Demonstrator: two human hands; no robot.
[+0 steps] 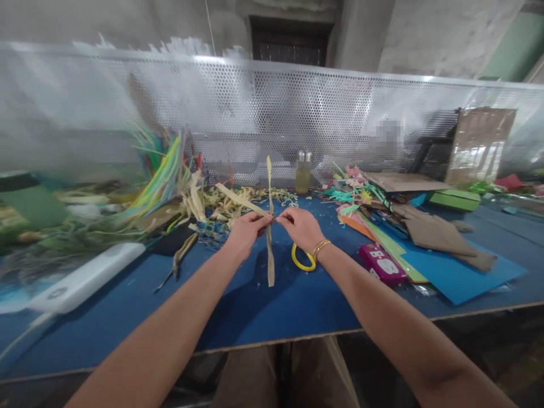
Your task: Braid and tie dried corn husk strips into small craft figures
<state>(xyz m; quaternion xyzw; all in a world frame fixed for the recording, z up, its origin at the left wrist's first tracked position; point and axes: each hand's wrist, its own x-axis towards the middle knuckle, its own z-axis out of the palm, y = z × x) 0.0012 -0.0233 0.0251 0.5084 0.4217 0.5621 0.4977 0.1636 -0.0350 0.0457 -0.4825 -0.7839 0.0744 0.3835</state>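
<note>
My left hand (245, 232) and my right hand (301, 225) meet above the blue table (255, 306), both pinching a long tan dried-leaf strip (270, 249) held upright. A second tan strip (238, 198) crosses it and slants up to the left from my left fingers. A gold bracelet circles my right wrist. Just below my right hand a yellow ring (301, 260) lies on the table.
A heap of tan strips (212, 207) and coloured strips (164, 170) lies at the back left. A small bottle (303, 173) stands by the perforated metal screen (272, 107). Paper scraps, blue sheets (459, 275), a pink box (381, 263) and brown paper lie right; a white device (85, 277) lies left.
</note>
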